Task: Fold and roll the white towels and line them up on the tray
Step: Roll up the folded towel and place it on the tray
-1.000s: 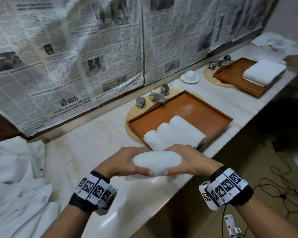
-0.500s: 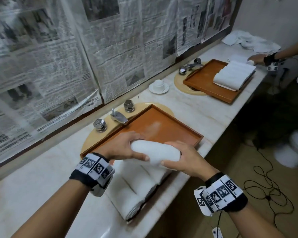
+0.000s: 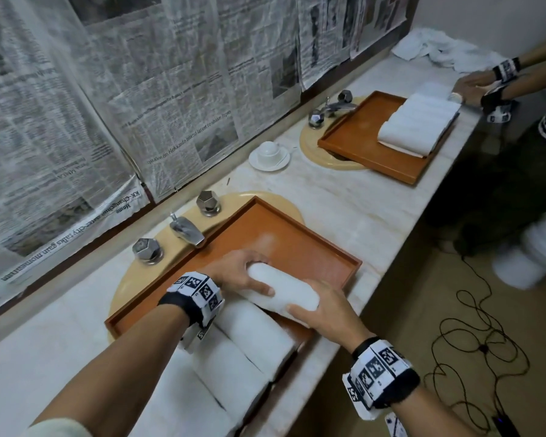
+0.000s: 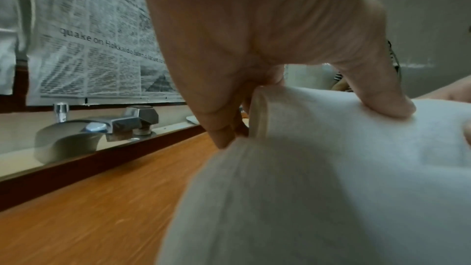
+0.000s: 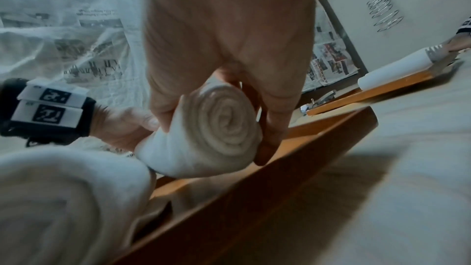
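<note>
A rolled white towel (image 3: 286, 290) is held low over the brown tray (image 3: 297, 238), one hand at each end. My left hand (image 3: 243, 274) grips its far end, thumb on top (image 4: 377, 96). My right hand (image 3: 320, 310) grips the near end, where the spiral of the roll (image 5: 224, 126) shows between thumb and fingers. Three rolled towels (image 3: 234, 351) lie side by side in the near left part of the tray, right beside the held roll (image 5: 63, 198). Whether the held roll touches the tray floor is hidden.
A tap (image 3: 186, 230) with two knobs stands behind the tray over a beige basin. A cup on a saucer (image 3: 269, 154) sits further along the marble counter (image 3: 360, 209). A second tray with towels (image 3: 420, 124) is at the far right, another person's hands (image 3: 473, 86) beside it. Cables lie on the floor (image 3: 473, 339).
Both hands have carried the rolled towel from in front of the counter forward and down into the tray, beside the three rolled towels. The head view has swung left to right.
</note>
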Demonstrator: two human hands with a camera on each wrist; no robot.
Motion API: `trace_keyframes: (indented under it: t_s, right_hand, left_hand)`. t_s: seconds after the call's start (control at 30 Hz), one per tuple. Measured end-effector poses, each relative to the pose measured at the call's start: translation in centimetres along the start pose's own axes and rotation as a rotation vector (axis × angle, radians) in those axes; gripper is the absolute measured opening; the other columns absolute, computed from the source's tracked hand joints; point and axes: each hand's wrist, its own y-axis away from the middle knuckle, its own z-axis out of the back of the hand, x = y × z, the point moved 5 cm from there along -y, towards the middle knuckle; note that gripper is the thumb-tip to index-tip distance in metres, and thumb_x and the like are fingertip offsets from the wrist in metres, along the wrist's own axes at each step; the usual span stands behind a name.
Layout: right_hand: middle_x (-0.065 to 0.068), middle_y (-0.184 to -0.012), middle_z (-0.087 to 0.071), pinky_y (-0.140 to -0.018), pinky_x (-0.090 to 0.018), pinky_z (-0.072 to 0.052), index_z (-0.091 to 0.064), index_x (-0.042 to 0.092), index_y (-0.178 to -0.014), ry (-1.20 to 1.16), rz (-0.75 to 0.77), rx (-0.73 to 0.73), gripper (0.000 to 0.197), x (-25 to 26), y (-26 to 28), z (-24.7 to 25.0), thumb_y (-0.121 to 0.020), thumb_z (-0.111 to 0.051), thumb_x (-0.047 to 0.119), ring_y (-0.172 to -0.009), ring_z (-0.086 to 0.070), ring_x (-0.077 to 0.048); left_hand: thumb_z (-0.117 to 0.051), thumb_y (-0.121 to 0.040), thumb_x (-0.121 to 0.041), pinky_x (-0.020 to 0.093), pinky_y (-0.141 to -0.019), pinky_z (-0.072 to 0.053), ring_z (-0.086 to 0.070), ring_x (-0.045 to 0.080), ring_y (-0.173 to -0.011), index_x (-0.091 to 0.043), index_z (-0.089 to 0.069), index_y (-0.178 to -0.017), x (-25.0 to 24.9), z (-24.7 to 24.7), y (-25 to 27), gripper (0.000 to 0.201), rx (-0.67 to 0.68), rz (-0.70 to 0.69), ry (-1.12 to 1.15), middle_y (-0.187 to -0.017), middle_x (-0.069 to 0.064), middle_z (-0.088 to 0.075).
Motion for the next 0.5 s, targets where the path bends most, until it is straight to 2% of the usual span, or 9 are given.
trace_keyframes:
  t_s: [0.07, 0.13, 0.23, 0.33, 0.5]
  right_hand:
    - [0.01, -0.1, -0.06, -0.083, -0.04, -0.052, -0.06, 0.029, -0.112, 0.022, -0.012, 0.009, 0.053, -0.3, 0.2, -0.8, -0.072, -0.066, 0.063, -0.094, -0.057, -0.012]
    - [0.011, -0.099, -0.059, -0.088, -0.042, -0.05, -0.059, 0.03, -0.109, 0.057, -0.025, 0.027, 0.051, -0.3, 0.5, -1.5, -0.074, -0.062, 0.067, -0.094, -0.056, -0.013]
    - [0.012, -0.103, -0.059, -0.095, -0.04, -0.045, -0.058, 0.029, -0.115, 0.136, -0.013, 0.025, 0.058, 0.2, 1.1, -2.1, -0.075, -0.056, 0.071, -0.096, -0.056, -0.012]
    - [0.011, -0.106, -0.058, -0.093, -0.04, -0.048, -0.056, 0.029, -0.121, 0.121, -0.043, 0.056, 0.065, 0.5, 1.5, -2.3, -0.075, -0.056, 0.074, -0.1, -0.056, -0.013]
    - [0.011, -0.105, -0.058, -0.088, -0.039, -0.052, -0.057, 0.029, -0.118, 0.139, -0.04, 0.127, 0.064, 0.8, 1.6, -2.0, -0.074, -0.055, 0.076, -0.098, -0.057, -0.011]
  left_hand:
    - [-0.087, -0.073, -0.045, 0.027, -0.096, -0.047, -0.056, 0.013, -0.112, -0.029, -0.059, -0.132, 0.2, -0.5, -0.6, 0.068, 0.058, 0.016, 0.004, -0.129, -0.009, -0.055]
    - [-0.087, -0.072, -0.044, 0.032, -0.101, -0.047, -0.056, 0.015, -0.114, -0.03, -0.06, -0.131, 0.5, -0.9, -0.9, 0.066, 0.094, 0.033, 0.014, -0.132, -0.008, -0.054]
    - [-0.086, -0.073, -0.042, 0.033, -0.103, -0.044, -0.053, 0.016, -0.119, -0.032, -0.059, -0.134, 0.8, -1.1, -1.1, 0.067, 0.117, 0.043, 0.029, -0.134, -0.01, -0.051]
    - [-0.082, -0.078, -0.04, 0.03, -0.103, -0.04, -0.052, 0.015, -0.122, -0.031, -0.057, -0.136, 1.2, -1.1, -1.0, 0.064, 0.097, 0.032, 0.064, -0.136, -0.009, -0.051]
    - [-0.071, -0.089, -0.044, 0.032, -0.102, -0.042, -0.054, 0.017, -0.118, -0.03, -0.046, -0.145, 1.4, -1.0, 0.4, 0.064, 0.099, 0.019, 0.032, -0.135, -0.004, -0.055]
